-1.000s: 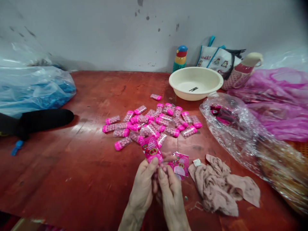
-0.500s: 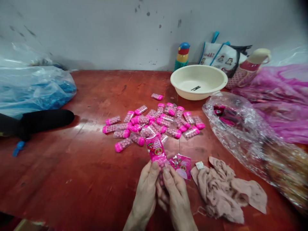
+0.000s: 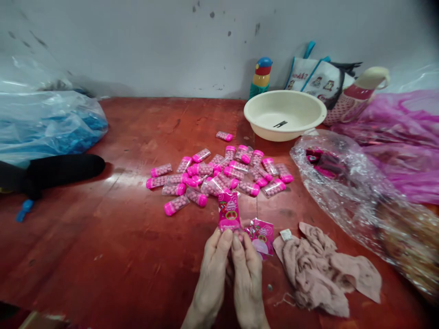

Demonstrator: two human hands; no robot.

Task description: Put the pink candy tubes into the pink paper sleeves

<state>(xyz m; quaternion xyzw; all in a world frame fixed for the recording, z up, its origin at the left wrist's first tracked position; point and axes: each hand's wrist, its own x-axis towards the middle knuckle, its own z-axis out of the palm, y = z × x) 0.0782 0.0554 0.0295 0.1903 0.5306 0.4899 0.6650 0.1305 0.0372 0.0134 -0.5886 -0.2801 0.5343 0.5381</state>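
Note:
My left hand (image 3: 212, 269) and my right hand (image 3: 247, 269) are pressed together near the table's front edge, both closed on one small candy tube. A pink printed label (image 3: 229, 211) stands up from the tube above my thumbs. Just right of my fingers lies a pink printed sticker sheet (image 3: 262, 234) on the red table (image 3: 130, 237). Beyond my hands is a heap of several clear candy tubes with pink caps (image 3: 219, 176), and one lone tube (image 3: 224, 135) lies further back.
A crumpled beige cloth (image 3: 325, 269) lies right of my hands. A cream basin (image 3: 284, 114) stands at the back, with a toy bottle (image 3: 261, 75), a tote bag (image 3: 317, 75) and a jug (image 3: 353, 98). Plastic bags flank both sides (image 3: 360, 192) (image 3: 44, 123). A black object (image 3: 58, 169) lies left.
The pink label has swung from leaning left to standing nearly upright in my fingers. My hands have stayed together and shifted slightly right in the view.

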